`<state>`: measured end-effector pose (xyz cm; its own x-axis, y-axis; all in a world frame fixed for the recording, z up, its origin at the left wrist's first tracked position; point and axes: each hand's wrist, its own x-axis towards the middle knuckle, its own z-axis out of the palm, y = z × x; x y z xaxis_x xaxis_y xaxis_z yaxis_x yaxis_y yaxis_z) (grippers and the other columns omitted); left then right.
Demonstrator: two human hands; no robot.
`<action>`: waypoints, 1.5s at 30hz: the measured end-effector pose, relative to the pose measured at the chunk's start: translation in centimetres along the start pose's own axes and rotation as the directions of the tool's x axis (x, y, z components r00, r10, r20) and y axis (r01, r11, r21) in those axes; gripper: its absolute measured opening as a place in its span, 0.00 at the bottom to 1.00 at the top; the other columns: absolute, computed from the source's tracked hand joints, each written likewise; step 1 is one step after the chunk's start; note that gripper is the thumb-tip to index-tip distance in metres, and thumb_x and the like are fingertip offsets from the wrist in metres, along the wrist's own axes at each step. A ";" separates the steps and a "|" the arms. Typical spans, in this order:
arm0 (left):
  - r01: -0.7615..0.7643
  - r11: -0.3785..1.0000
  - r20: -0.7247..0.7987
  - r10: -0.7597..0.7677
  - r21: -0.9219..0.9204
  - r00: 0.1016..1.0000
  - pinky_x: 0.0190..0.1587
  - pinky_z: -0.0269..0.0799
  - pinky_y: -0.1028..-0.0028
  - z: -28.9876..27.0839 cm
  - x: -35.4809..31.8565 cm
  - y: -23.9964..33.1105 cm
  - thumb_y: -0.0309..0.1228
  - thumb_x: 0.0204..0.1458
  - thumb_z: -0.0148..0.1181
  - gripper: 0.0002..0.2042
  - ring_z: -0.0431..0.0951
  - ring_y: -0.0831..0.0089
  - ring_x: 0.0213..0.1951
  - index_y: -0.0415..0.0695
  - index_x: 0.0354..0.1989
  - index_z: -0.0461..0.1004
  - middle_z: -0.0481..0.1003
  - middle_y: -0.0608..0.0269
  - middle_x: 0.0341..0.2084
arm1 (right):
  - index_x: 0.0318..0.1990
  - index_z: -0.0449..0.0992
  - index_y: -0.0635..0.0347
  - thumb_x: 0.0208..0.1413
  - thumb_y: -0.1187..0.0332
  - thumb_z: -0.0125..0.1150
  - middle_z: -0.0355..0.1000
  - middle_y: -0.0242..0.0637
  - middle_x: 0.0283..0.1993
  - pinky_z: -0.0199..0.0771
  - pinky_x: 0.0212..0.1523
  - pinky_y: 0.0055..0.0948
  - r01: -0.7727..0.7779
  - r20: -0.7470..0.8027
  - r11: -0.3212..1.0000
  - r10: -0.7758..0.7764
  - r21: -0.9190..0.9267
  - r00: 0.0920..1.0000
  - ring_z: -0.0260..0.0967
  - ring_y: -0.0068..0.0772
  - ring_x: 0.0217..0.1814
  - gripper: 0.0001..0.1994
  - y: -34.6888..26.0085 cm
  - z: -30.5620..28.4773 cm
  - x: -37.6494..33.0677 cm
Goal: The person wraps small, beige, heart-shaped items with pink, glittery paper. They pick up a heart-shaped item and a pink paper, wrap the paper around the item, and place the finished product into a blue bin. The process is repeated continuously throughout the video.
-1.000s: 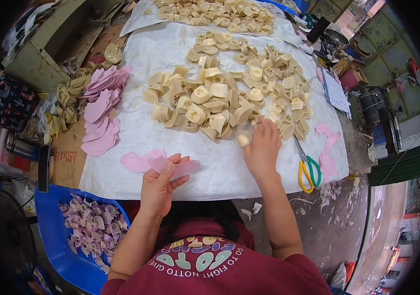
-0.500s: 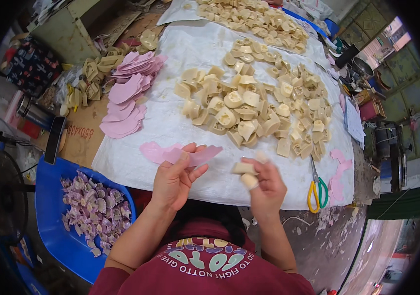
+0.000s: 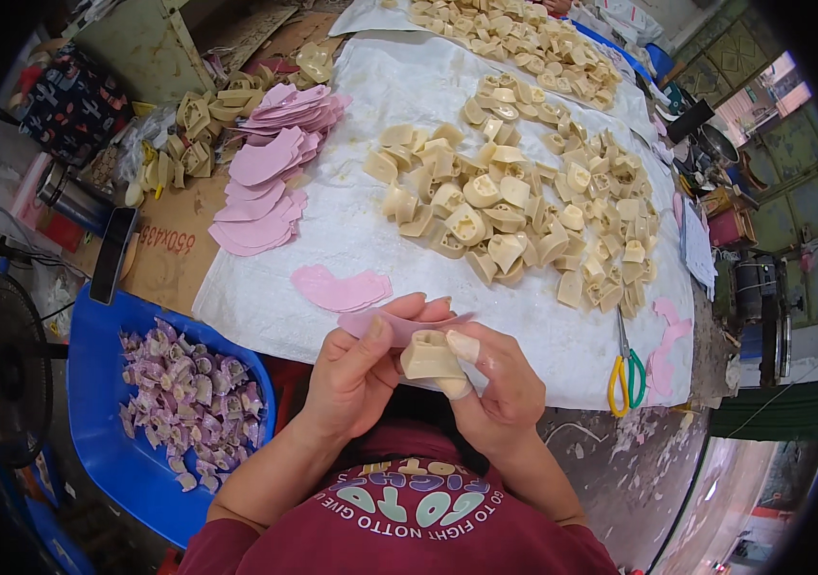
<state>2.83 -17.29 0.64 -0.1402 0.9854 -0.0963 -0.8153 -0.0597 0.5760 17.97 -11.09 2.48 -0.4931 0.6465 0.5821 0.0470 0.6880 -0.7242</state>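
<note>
A small cream block (image 3: 433, 361) is held near the bottom middle of the frame, just above the red shirt (image 3: 409, 517). It is pale, chunky and a bit curved. It is pinched by the fingers of the right hand (image 3: 495, 393), and a cream cover is worn on one fingertip there. A thin pink sheet (image 3: 399, 324) is held right above the block and touches it. The sheet is long and flat, and its long side runs left to right. It is pinched by the thumb and fingers of the left hand (image 3: 356, 374). Both hands are close together, and the block sits between them, a little nearer the right one.

Another pink sheet (image 3: 340, 287) lies on the white cloth (image 3: 332, 220) of the desk, just above the hands. A pile of cream blocks (image 3: 524, 220) is seen in the upper middle. A stack of pink sheets (image 3: 270, 182) lies at the upper left. A blue tub (image 3: 102, 450) with purple pieces (image 3: 188, 393) is at the lower left. Yellow and green scissors (image 3: 625, 369) lie at the right.
</note>
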 end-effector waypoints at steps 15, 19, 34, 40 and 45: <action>-0.004 1.000 0.103 0.006 -0.018 0.995 0.61 0.64 0.62 0.8 -0.3 0.3 0.38 0.65 0.43 0.22 0.69 0.60 0.59 0.36 0.61 0.61 0.68 0.44 0.56 | 0.42 0.72 0.63 0.39 0.83 0.66 0.75 0.44 0.46 0.76 0.46 0.37 0.131 -0.034 0.991 -0.132 -0.011 0.991 0.74 0.47 0.47 0.19 0.3 -0.1 0.2; 0.014 0.999 0.090 -0.010 -0.041 0.996 0.61 0.64 0.62 1.1 -0.3 0.6 0.39 0.65 0.42 0.22 0.69 0.60 0.59 0.35 0.61 0.61 0.68 0.43 0.56 | 0.42 0.72 0.63 0.40 0.82 0.66 0.75 0.44 0.45 0.76 0.45 0.36 0.128 -0.029 0.992 -0.128 -0.004 0.991 0.74 0.46 0.47 0.18 0.2 -0.2 0.4; -0.183 0.817 -0.036 0.242 0.547 0.970 0.54 0.68 0.73 1.6 -0.3 0.8 0.30 0.61 0.52 0.14 0.75 0.74 0.47 0.34 0.49 0.75 0.77 0.53 0.44 | 0.39 0.73 0.59 0.36 0.76 0.66 0.73 0.36 0.40 0.63 0.41 0.37 0.229 0.061 0.922 -0.221 -0.313 0.973 0.67 0.41 0.40 0.17 1.2 -1.6 1.7; -0.011 0.894 -0.153 0.089 0.448 0.984 0.52 0.68 0.75 0.6 -0.3 1.0 0.27 0.58 0.56 0.12 0.76 0.76 0.45 0.33 0.47 0.76 0.79 0.54 0.41 | 0.36 0.72 0.60 0.35 0.76 0.64 0.71 0.35 0.37 0.59 0.42 0.38 0.221 0.165 0.901 -0.169 -0.373 0.972 0.66 0.40 0.40 0.16 1.3 -1.9 1.8; 0.042 0.909 -0.151 0.023 0.415 0.988 0.53 0.69 0.72 0.9 -0.2 0.7 0.26 0.58 0.56 0.12 0.76 0.72 0.47 0.32 0.46 0.76 0.77 0.50 0.44 | 0.36 0.71 0.60 0.34 0.75 0.62 0.69 0.36 0.35 0.58 0.40 0.38 0.172 0.216 0.893 -0.086 -0.416 0.972 0.64 0.40 0.39 0.15 0.7 -2.2 1.9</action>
<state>2.84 -17.39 1.82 -0.2422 0.9485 -0.2043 -0.5133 0.0534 0.8565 18.96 -8.67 3.86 -0.6716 0.4979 0.5487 0.3188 0.8627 -0.3926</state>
